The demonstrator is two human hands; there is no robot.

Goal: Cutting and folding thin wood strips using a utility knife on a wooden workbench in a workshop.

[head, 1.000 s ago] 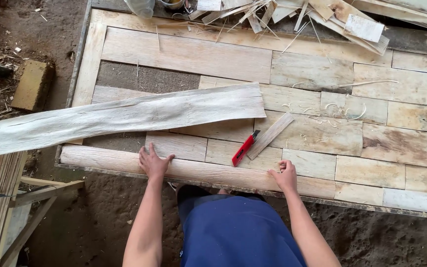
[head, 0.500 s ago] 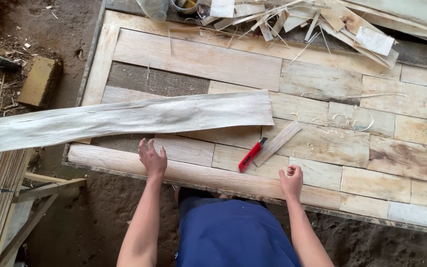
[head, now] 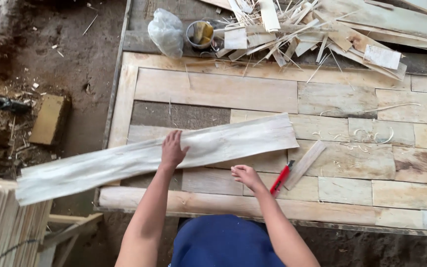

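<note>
A long pale veneer strip (head: 124, 158) lies slanted across the left part of a board tiled with veneer pieces (head: 352, 163), its left end overhanging the edge. My left hand (head: 172, 150) rests flat on the strip, fingers spread. My right hand (head: 245, 175) hovers over the veneer pieces just below the strip, fingers curled loosely and holding nothing. A red utility knife (head: 279, 179) lies just right of my right hand. Beside it sits a short narrow wood strip (head: 305, 164).
A round wooden pole (head: 213, 203) runs along the board's near edge. Scrap wood (head: 312, 34), a small tin (head: 201, 33) and a plastic bag (head: 166, 33) lie at the far side. A veneer stack (head: 1, 222) stands at the lower left, a block (head: 48, 120) on the dirt floor.
Both hands have left the pole at the near edge. My left hand moved up onto the long strip; my right hand moved up and left toward the knife.
</note>
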